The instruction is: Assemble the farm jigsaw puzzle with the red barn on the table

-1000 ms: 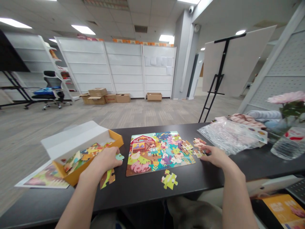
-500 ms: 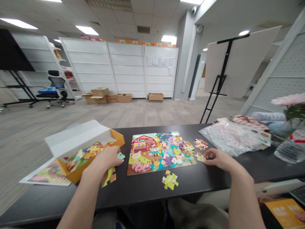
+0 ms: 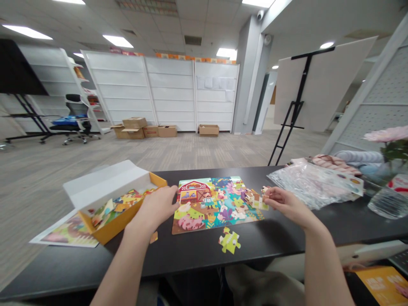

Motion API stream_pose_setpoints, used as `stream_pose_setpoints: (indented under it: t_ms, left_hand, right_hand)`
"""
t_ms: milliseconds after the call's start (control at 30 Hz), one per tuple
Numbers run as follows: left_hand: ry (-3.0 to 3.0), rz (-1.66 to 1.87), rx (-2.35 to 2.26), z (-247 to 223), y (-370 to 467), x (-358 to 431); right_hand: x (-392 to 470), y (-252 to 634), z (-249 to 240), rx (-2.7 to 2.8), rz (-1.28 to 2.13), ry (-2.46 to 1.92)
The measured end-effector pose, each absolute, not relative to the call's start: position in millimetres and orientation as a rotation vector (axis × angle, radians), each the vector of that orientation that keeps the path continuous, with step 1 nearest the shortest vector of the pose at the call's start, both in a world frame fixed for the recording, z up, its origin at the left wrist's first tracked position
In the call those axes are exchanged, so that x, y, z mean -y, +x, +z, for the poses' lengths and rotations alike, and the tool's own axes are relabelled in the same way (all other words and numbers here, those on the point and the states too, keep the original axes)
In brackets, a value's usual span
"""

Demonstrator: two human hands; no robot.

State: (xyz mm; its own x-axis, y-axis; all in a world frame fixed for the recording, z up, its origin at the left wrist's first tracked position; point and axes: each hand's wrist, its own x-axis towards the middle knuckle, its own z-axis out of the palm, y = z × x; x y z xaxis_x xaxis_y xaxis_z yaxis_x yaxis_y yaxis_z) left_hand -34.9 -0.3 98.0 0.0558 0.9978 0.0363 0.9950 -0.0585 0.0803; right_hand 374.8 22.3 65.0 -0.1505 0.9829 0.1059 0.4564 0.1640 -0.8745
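R hand (image 3: pixel 287 205), thumb & fingertips pinched nearly together, has hold of a cream piece (image 3: pixel 263 205) at the right edge of a farm puzzle (image 3: pixel 207 202) — whether that piece touches the others there is too small to tell. L hand (image 3: pixel 161 207) is half curled, fingertips at the puzzle's left edge; can't tell if it grips anything, as its inner side is hidden.

Puzzle lies flat mid-table, red barn at far left, pink pig at near left, rabbit & flowers toward the right. A dark pink piece (image 3: pixel 264 189) shows just beyond the R fingertips, part hidden. A green piece (image 3: pixel 229 241) lies near, apart from the puzzle; a small orange piece (image 3: pixel 154 237) peeks out by the L wrist.

At left, a yellow box (image 3: pixel 121 229) w/ white lid (image 3: pixel 98 182) thrown back holds a heap of pieces (image 3: pixel 123 202); a printed sheet (image 3: pixel 63 233) sticks out from under it. Far right on the black table (image 3: pixel 191 261): a see-through plastic bag (image 3: pixel 301 180), rolled towels (image 3: pixel 360 157), a pink flower (image 3: pixel 389 134) & a bottle (image 3: pixel 390 199) w/ red label.

Farther off — cartons (image 3: pixel 135 127) on the floor, an office chair (image 3: pixel 75 121) at left, a black stand (image 3: pixel 298 97) at right.
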Motion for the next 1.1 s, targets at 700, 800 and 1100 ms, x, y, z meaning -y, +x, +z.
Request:
stream_pose_setpoints:
  t_ms: [700,800,1100]
  left_hand:
    - [2.572,0.639,-1.180,77.2,96.3,-15.8]
    - [2.634,0.516,-1.287,82.3,97.9,-12.2]
    - [2.725,0.496,-1.344,90.5,95.1,-1.4]
  right_hand:
    - [-28.6,310.4,59.7,1.662,1.167,-1.068]
    - [-27.2,309.3,59.5,1.649,1.172,-1.073]
    - [-32.9,308.3,50.4,1.597,1.090,-1.092]
